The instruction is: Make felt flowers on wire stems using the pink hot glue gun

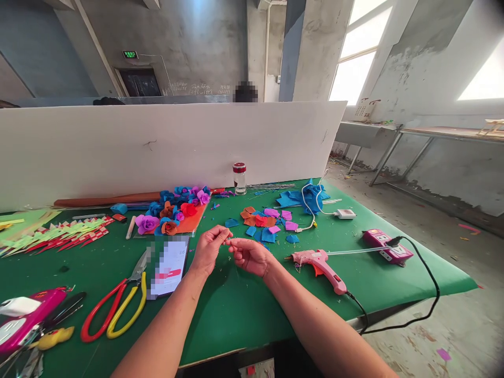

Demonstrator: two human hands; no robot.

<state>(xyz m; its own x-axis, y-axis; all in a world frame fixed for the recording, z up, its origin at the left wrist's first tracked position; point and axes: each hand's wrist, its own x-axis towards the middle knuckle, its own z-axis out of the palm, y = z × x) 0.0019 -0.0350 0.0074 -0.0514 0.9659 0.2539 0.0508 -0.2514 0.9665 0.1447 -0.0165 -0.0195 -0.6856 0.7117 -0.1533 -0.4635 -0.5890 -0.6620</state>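
Over the middle of the green table (232, 320), my left hand (209, 249) and my right hand (250, 255) meet at the fingertips. Each pinches at something too small to make out; a small blue paper piece (231, 222) shows just above the left fingertips. Cut paper squares in blue, red, brown and pink (260, 220) lie just beyond the hands. A pink glue gun (321, 265) rests to the right of my right hand. Left of my left forearm are a phone (170, 266) and scissors (136, 278) with one red and one yellow handle.
Paper roses (169, 227) sit at the back left, near a lidded glass jar (239, 179). Blue crepe paper (311, 197), a white charger (345, 213) and a pink power block (388, 245) with a black cable are at right. A white board (177, 149) stands behind.
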